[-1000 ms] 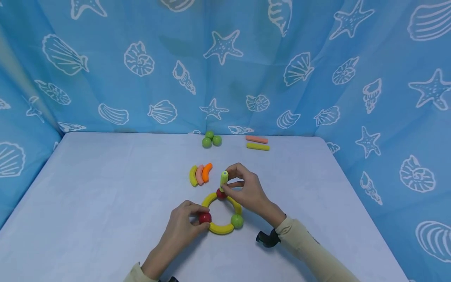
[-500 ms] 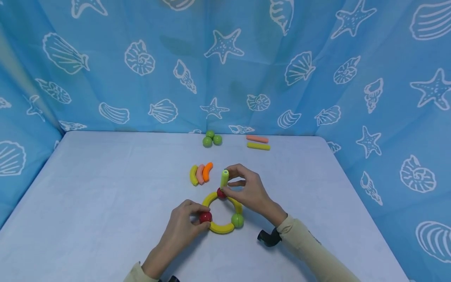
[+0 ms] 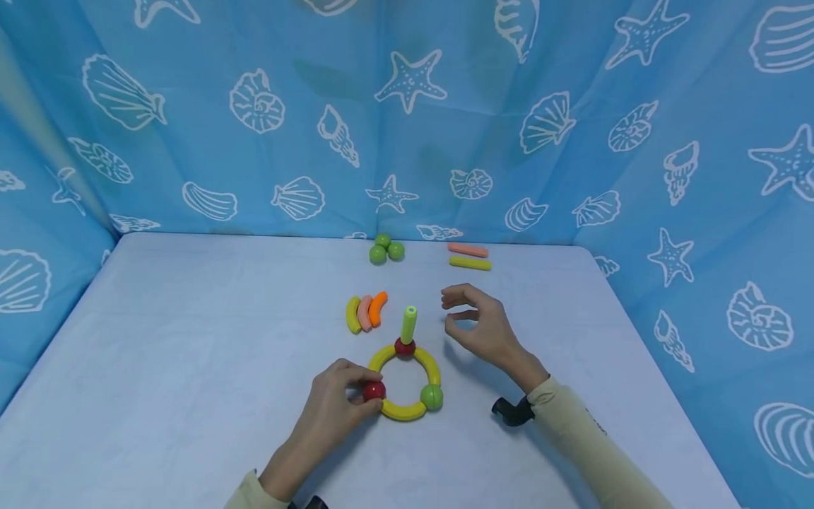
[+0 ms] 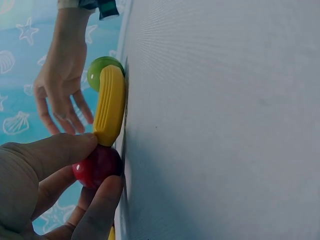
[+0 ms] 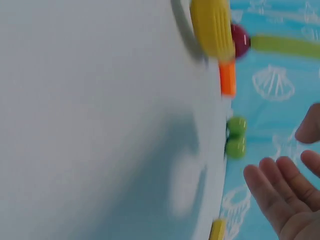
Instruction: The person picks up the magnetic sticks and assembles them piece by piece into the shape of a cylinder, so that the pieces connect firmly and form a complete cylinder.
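Observation:
A ring of yellow curved rods (image 3: 403,412) lies on the table, joined by balls. My left hand (image 3: 335,404) pinches the red ball (image 4: 98,167) at the ring's left side between thumb and fingers. A green ball (image 3: 432,397) sits at its right side. At the far side, a light green straight rod (image 3: 409,325) stands up from another red ball (image 3: 405,347), leaning slightly right. My right hand (image 3: 486,326) is in the air to the right of that rod, fingers loosely bent, with nothing in it.
Beyond the ring lie three short curved rods (image 3: 365,313), yellow-green, pink and orange. Three green balls (image 3: 378,254) are grouped near the back edge. To their right lie a pink straight rod (image 3: 468,249) and a yellow one (image 3: 470,264). A blue shell-print curtain (image 3: 318,141) hangs behind the table.
My right hand has let go of the light green rod and moved away to the right. The rod stays standing on the red ball. My left hand keeps its pinch.

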The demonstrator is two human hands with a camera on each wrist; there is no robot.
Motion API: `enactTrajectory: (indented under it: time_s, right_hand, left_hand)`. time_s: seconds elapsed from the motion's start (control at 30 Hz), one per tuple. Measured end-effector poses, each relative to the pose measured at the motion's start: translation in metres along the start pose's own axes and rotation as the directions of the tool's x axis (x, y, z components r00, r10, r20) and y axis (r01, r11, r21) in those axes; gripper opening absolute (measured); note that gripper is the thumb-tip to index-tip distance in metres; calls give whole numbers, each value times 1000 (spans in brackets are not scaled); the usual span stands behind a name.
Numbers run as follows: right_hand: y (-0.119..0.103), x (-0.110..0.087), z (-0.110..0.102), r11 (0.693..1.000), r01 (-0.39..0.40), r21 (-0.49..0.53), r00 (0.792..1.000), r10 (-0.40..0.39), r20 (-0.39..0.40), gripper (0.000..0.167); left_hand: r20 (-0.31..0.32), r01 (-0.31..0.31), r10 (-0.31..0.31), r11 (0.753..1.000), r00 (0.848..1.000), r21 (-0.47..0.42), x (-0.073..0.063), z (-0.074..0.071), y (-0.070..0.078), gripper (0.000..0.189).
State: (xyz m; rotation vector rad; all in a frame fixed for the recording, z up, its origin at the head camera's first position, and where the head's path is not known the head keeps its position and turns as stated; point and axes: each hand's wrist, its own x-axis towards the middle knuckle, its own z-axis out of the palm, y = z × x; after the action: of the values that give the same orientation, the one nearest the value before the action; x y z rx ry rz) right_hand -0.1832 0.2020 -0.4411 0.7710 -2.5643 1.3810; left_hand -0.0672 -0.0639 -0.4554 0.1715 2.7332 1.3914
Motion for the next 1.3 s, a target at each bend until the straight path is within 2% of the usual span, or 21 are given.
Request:
enactTrajectory:
  time_s: [0.2,0.47,0.6,0.73,0.93,1.13,1.3]
  right_hand:
    - [23,17,-18,989,-99,-110,992,89,-93,33]
    - [39,42,-26,927,-201,-318,980,189,-69,36]
    - [47,54,-25,875,-197,-442,980,193,-53,40]
    - [56,65,-24,809,-178,-561,981,193,-32,39]
    - [65,77,-22,717,-133,-684,981,196,14,41]
    - [69,82,-20,686,-92,-721,983,178,44,42]
    - [70,87,-20,660,-89,-746,974,213,72,36]
  left_hand:
    - [13,11,-11,1000,1000,7,1,-1,1,31]
    - [15,6,-6,1000,1000,0,1,-2,0,31]
    - [17,3,-3,1000,1000,-7,1,-2,0,32]
    - [14,-3,4,1000,1000,-12,1,-2,0,33]
    - [7,-17,17,1000,1000,-4,1,-2,-1,33]
    - [6,-24,24,1000,1000,-3,1,-2,-1,32]
    - [4,-37,37,999,999,-6,1,-2,-2,32]
